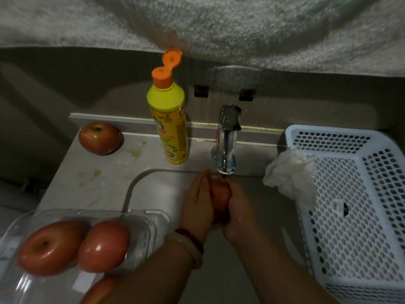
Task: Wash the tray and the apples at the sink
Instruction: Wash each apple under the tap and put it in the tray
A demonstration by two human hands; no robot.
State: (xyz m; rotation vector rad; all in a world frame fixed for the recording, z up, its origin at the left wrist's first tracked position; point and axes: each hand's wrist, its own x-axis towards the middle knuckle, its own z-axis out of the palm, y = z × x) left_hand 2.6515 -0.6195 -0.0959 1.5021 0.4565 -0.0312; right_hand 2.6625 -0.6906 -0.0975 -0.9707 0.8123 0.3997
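Directly below the faucet (pixel 226 139), left hand (pixel 197 205) and right hand (pixel 238 207) cup one apple (pixel 220 197), apparently for rinsing; washed-looking apples wait in the tray (pixel 151 218) far left.

Bare counter (pixel 105 178) at left-centre frame between lone apple (pixel 101 138) and clear tray (pixel 151 218). Detergent bottle (pixel 167 119) and faucet (pixel 226 139) block upper centre; white basket (pixel 359 216) fills right.
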